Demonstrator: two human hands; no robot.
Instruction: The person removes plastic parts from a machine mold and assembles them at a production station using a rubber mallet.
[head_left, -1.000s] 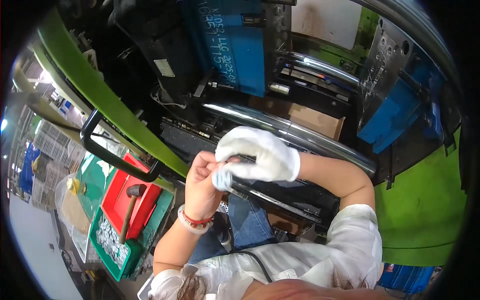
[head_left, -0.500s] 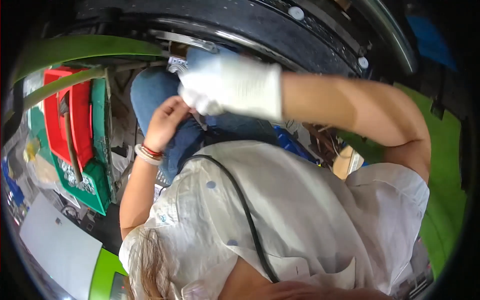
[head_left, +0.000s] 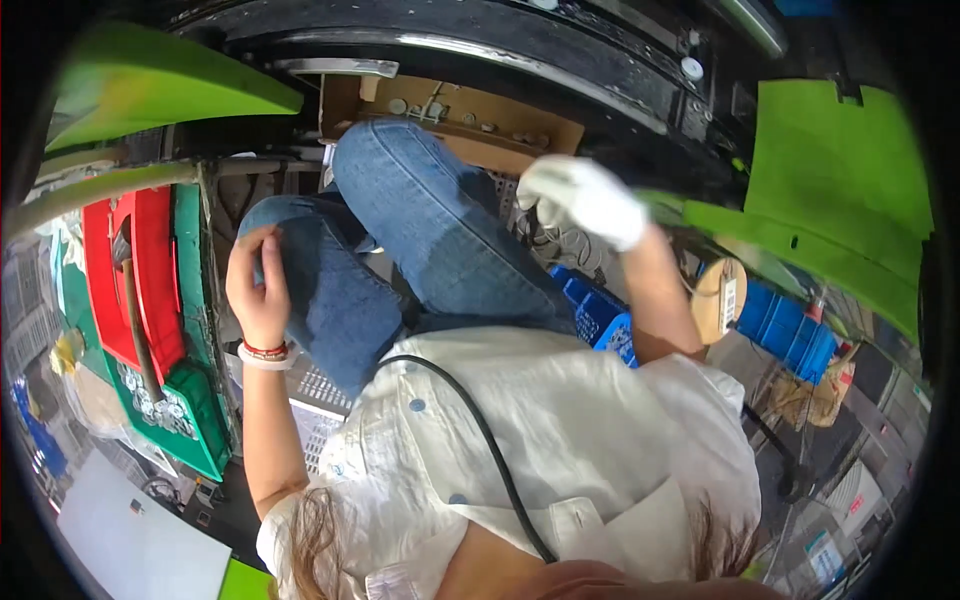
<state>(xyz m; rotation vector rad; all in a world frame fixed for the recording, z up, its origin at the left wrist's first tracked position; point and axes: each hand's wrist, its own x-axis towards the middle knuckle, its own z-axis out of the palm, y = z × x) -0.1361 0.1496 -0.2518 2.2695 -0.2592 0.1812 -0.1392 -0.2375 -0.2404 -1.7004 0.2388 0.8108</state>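
Note:
My bare left hand is raised beside my left knee, with a red and a white band at its wrist. Its thumb and fingers are apart, and nothing shows between them. Away to the right, my right hand wears a white knitted glove. Its fingers are loosely bent and a little blurred, with a gap between them and no object visible in them. That hand hovers over wires to the right of my jeans-clad knees.
At left, a red bin holds a hammer; a green bin holds metal parts. A cardboard box with small parts lies beyond my knees. Blue baskets and a round wooden piece are at right, under green panels.
My hands were together at the glove and have come apart. The right moved right, the left slightly left and down. My knees and the box beyond them now show clearly.

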